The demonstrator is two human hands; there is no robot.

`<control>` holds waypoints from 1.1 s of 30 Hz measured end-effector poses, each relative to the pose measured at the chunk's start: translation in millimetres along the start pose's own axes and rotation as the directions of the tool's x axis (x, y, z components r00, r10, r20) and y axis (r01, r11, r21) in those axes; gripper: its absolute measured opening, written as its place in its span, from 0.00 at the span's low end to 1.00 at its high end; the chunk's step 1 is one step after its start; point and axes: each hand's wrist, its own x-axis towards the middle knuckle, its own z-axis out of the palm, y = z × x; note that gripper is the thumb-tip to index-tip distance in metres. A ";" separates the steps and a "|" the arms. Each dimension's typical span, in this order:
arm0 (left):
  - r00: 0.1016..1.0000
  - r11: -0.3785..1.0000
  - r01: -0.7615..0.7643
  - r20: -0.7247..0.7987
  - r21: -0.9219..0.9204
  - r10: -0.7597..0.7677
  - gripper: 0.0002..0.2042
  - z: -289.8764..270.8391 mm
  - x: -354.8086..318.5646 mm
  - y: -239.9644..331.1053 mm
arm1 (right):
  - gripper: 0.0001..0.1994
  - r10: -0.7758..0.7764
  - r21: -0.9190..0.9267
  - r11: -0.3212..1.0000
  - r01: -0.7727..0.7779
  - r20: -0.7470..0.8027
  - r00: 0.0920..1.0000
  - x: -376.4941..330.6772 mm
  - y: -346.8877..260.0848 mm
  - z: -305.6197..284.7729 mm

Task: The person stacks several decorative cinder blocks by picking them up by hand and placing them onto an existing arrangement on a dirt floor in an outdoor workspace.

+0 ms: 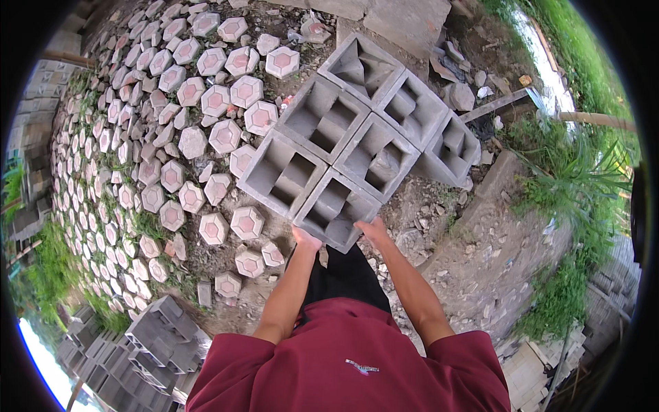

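Observation:
Both my hands are on the nearest of a cluster of grey hollow concrete blocks [333,200]. My left hand [307,238] grips its near left corner, and my right hand [373,232] holds the right side close to its near right corner. Fingers on both sides are partly hidden by the block. This block sits against a left neighbour block [257,180] and another block [377,159] beyond it. More such blocks [362,65] continue away from me, their openings facing up with slanted inner partitions. The rightmost block [453,147] is tilted compared with the others.
Hexagonal pavers [247,222] with pinkish centres cover the ground to the left. More hollow blocks [161,333] are stacked at the lower left. A concrete slab [405,24] lies beyond the cluster. Rubble [412,244] and a low raised edge [498,182] lie to the right, beside grass.

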 end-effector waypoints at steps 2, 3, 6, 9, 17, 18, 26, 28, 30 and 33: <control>1.000 1.000 -0.009 0.016 0.003 0.009 0.29 4.1 3.0 -1.4 | 0.20 -0.008 0.004 1.000 0.008 -0.001 1.000 2.1 -0.5 -1.5; 1.000 1.000 -0.010 0.018 -0.005 0.010 0.28 5.4 3.4 -4.3 | 0.21 -0.012 0.012 1.000 0.012 -0.001 1.000 2.4 -0.2 -3.4; 1.000 1.000 -0.015 0.005 -0.014 0.015 0.28 -5.8 7.2 -5.7 | 0.25 0.024 0.068 0.998 -0.019 -0.070 0.997 -13.2 -9.2 6.7; 0.999 0.999 -0.048 -0.003 0.021 0.048 0.28 -25.6 18.7 -1.7 | 0.26 0.050 0.279 0.960 -0.020 -0.098 0.994 -18.0 -14.5 12.2; 0.993 0.973 -0.076 -0.070 0.220 0.093 0.31 -29.2 5.0 -1.7 | 0.28 -0.102 0.391 0.905 0.167 -0.182 0.978 -23.0 18.8 20.5; 0.989 0.962 -0.038 -0.130 0.271 0.076 0.32 -30.0 -3.2 1.8 | 0.28 -0.118 0.335 0.924 0.185 -0.208 0.971 -25.3 20.9 23.5; 0.989 0.884 0.141 -0.017 0.446 -0.150 0.35 19.3 -95.3 51.3 | 0.19 -0.445 0.070 0.847 0.526 -0.447 0.776 -66.3 36.6 38.2; 0.995 0.814 0.016 0.067 0.581 -0.068 0.33 39.6 -115.9 49.5 | 0.16 -0.497 0.088 0.826 0.557 -0.353 0.792 -76.1 44.8 29.9; 0.994 0.790 -0.095 0.095 0.606 0.046 0.28 43.3 -134.3 68.6 | 0.13 -0.405 0.183 0.889 0.419 -0.110 0.908 -107.2 28.3 45.1; 0.981 0.798 -0.181 0.163 0.575 0.104 0.25 48.4 -156.4 61.7 | 0.11 -0.396 0.150 0.912 0.381 0.090 0.914 -120.9 14.2 37.6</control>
